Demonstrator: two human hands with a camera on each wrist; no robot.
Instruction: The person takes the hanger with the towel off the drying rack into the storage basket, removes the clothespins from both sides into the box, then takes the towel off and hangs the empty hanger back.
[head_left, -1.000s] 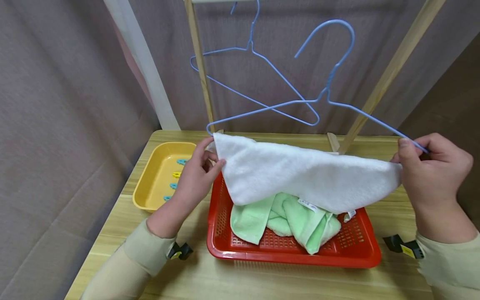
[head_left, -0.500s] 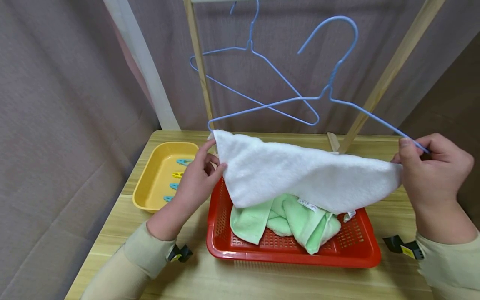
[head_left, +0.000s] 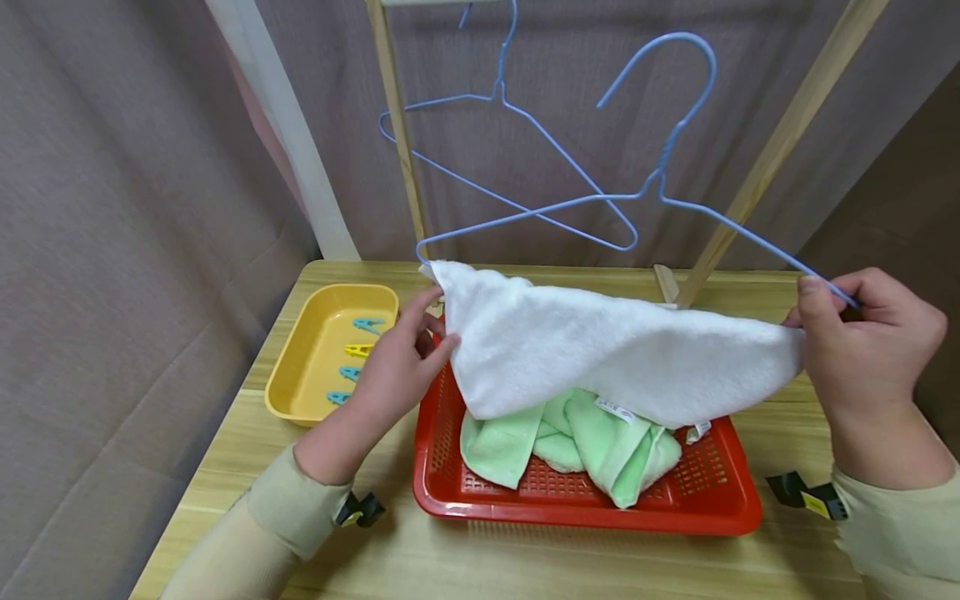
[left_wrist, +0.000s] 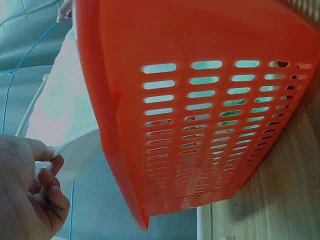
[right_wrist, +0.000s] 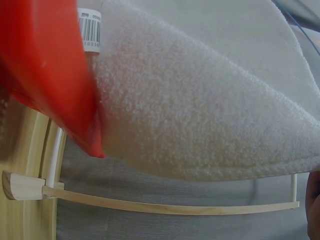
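A white towel [head_left: 600, 350] is draped over the bottom bar of a blue wire hanger [head_left: 667, 150]; the bar itself is hidden under the cloth. My left hand [head_left: 397, 362] pinches the towel's left edge between thumb and forefinger, just below the hanger's left corner. The left wrist view confirms the pinch, with the other fingers of that hand [left_wrist: 30, 185] curled. At the right end, my right hand [head_left: 870, 342] grips the hanger's corner together with the towel. Beneath, a red perforated basket [head_left: 585, 517] holds green towelling [head_left: 502, 446].
A yellow tray [head_left: 281, 387] with several clothes pegs [head_left: 360, 350] stands at left. Behind, a second blue hanger [head_left: 517, 108] hangs at a wooden rack [head_left: 780, 150]. Everything stands on a wooden table [head_left: 525, 567] before grey curtains.
The hanger has risen slightly. My left hand has shifted a little right and down, drawing the towel's left edge inward from the hanger's corner. The right hand stays nearly still.
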